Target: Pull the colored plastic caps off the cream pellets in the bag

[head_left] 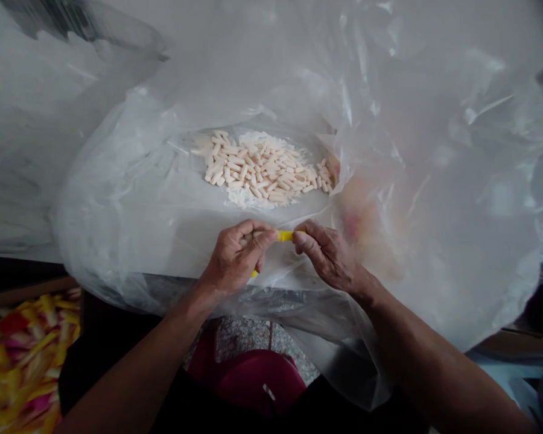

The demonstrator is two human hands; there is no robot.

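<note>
Both hands meet in the middle of the view, holding a narrow yellow plastic piece (286,235). My left hand (238,256) grips it between thumb and fingers, and another bit of yellow shows below that hand. My right hand (328,256) pinches its other end. Just beyond the hands, a heap of short cream-coloured sticks (262,169) lies on white powder inside a large clear plastic bag (127,211). Their exact material cannot be told. The bag's folds hang around the heap and over my lap.
At lower left lies a heap of yellow and pink strips (25,361) beside a wooden edge (22,292). A dark red object (248,380) sits below the bag on a speckled stone floor (247,340). Dark clothing covers my lap.
</note>
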